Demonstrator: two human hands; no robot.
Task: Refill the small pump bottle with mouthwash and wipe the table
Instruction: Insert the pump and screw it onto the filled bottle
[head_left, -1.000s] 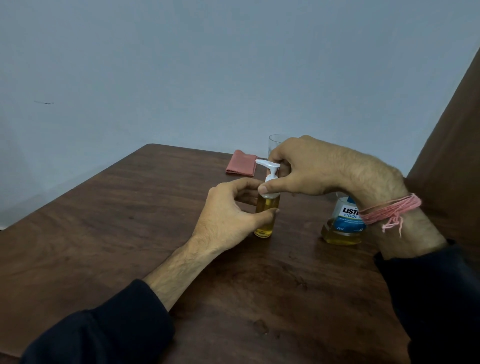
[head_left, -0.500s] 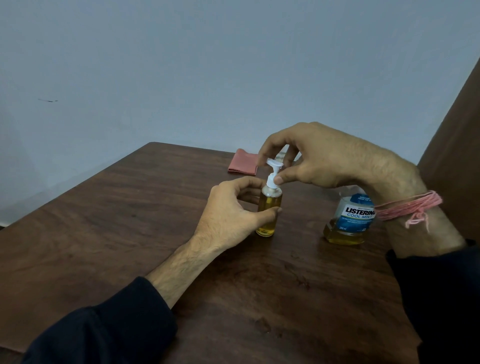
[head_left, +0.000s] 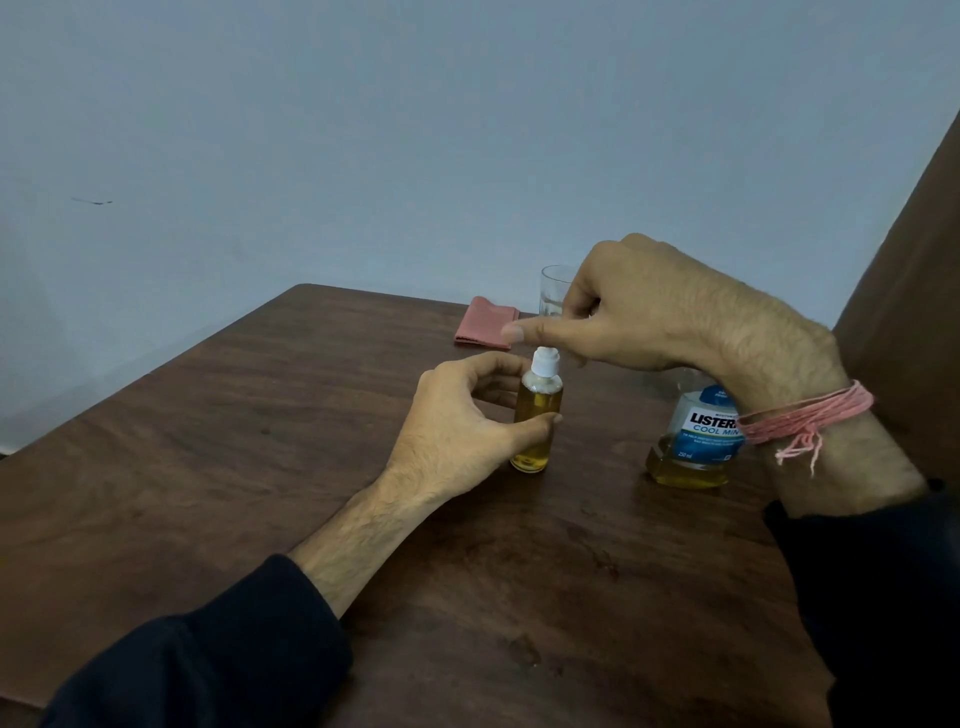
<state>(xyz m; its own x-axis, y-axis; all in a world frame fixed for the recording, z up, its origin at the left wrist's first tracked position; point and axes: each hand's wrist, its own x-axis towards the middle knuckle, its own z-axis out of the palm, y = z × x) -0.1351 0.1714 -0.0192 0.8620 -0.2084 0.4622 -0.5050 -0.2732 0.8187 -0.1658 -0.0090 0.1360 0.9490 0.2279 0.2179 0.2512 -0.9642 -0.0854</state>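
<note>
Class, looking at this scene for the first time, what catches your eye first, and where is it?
Mid-table, the left hand steadies a small pump bottle of amber liquid while the right hand works its white pump top. Right of it stands a mouthwash bottle; a pink cloth lies at the far edge.

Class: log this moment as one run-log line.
left hand: holds pump bottle upright on table | right hand: over pump top | cloth: unused

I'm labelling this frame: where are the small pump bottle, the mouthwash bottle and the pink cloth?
small pump bottle (head_left: 537, 410): head view, amber body.
mouthwash bottle (head_left: 701, 436): head view, blue label.
pink cloth (head_left: 485, 327): head view, middle of the folded top.
</note>
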